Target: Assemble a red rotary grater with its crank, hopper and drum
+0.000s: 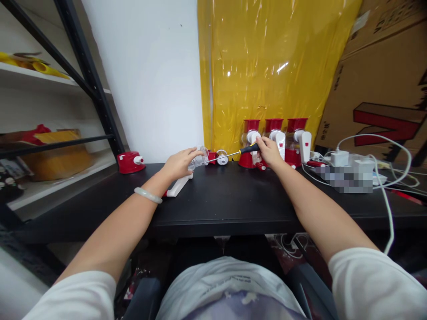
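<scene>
My left hand (180, 163) is closed round a clear plastic part (199, 158) lying on the black table (227, 202), with a white piece (178, 186) under the hand. My right hand (269, 151) grips the black and yellow handle of a screwdriver (237, 153). Its thin shaft points left toward the clear part and a small red and white piece (217, 157) beside it. A pale bangle sits on my left wrist.
Three red and white grinder-like units (275, 140) stand in a row against a yellow plastic sheet (267, 66). A red cap piece (130, 162) lies at the left. White chargers and cables (353, 162) spread at the right, before cardboard boxes. Metal shelving stands left.
</scene>
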`<state>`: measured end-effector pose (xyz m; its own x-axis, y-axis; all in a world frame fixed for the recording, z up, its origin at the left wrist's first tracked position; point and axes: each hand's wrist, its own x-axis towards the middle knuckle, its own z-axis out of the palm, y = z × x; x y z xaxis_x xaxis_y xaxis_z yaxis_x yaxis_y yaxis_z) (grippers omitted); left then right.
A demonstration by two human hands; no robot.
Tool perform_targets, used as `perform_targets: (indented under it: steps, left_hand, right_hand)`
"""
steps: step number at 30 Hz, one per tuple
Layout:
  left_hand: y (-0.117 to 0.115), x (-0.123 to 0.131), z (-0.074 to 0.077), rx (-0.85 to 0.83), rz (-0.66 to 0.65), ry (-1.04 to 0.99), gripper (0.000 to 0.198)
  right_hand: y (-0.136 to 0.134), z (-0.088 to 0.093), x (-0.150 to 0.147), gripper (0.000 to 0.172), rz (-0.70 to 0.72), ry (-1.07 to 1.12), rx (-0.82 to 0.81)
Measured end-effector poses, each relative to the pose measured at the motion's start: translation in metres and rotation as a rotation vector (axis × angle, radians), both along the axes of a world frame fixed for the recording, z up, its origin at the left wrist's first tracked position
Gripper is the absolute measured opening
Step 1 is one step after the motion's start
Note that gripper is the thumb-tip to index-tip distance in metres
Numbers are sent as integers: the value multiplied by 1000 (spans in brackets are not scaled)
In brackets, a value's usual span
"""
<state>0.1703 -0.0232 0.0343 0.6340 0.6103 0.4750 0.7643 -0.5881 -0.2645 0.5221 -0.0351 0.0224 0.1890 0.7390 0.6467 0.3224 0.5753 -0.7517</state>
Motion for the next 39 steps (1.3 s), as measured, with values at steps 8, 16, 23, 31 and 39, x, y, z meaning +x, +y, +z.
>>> perform_targets:
  steps: [8, 16, 23, 31, 39]
  left_hand:
    - [0, 0, 0, -2, -1, 8, 70]
    - [2, -1, 0, -2, -1, 1, 71]
    - [3, -1, -1, -7, -2, 2, 72]
    - [2, 0, -1, 5, 8, 5, 72]
    - [3, -1, -1, 9, -2, 11, 73]
  right_hand:
    - [4, 1, 0, 23, 64, 124, -5]
    - [2, 0, 0, 35, 47, 70, -27]
    - [1, 1, -1, 35, 1, 22, 13]
    - [8, -1, 1, 31, 60, 109, -22]
    - [2, 1, 2, 39, 51, 34, 3]
